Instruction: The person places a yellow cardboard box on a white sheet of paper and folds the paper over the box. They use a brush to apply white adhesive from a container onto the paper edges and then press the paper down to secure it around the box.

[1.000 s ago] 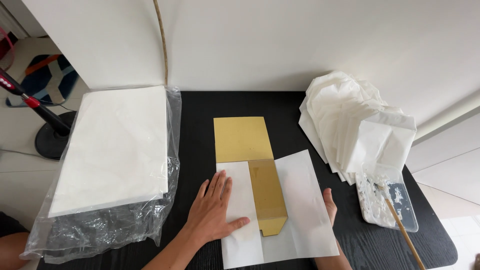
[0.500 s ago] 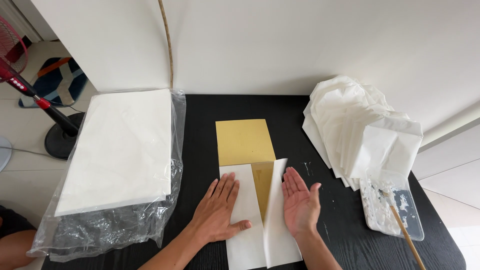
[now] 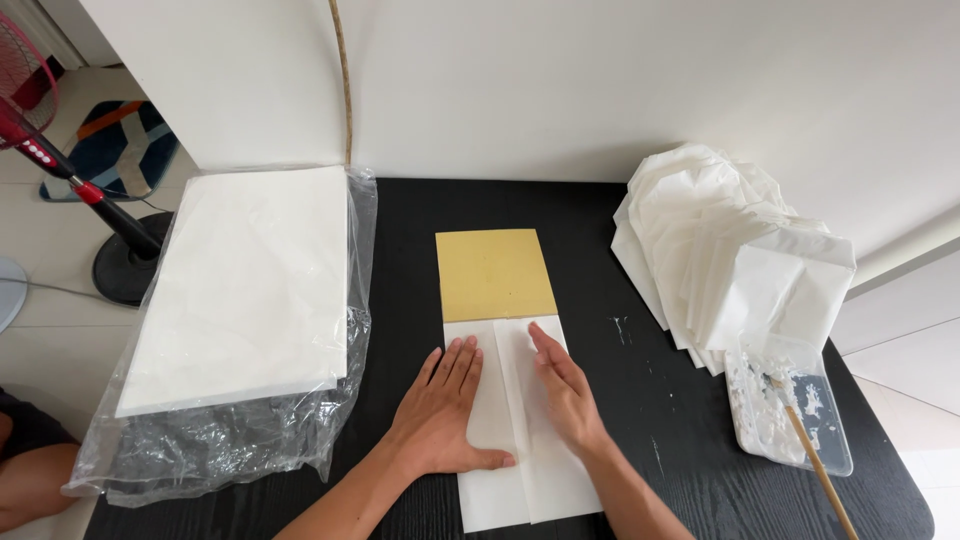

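Note:
A white paper sheet (image 3: 500,490) lies folded around the lower part of a yellow card (image 3: 494,273) on the black table (image 3: 400,230). Both side flaps are folded in and meet over the card's middle. My left hand (image 3: 441,415) lies flat on the left flap, fingers spread. My right hand (image 3: 563,390) presses flat on the right flap, fingers pointing away from me. The upper half of the yellow card sticks out bare beyond the paper.
A stack of white sheets in a clear plastic bag (image 3: 240,290) fills the table's left side. A pile of folded white paper bags (image 3: 730,255) sits at the right, with a clear glue tray (image 3: 790,405) and a wooden stick (image 3: 815,460) beside it. A red fan stand (image 3: 110,215) is on the floor.
The right flap of the white sheet has been folded over the yellow card. My right hand moved left onto it; the left hand stayed on the left flap.

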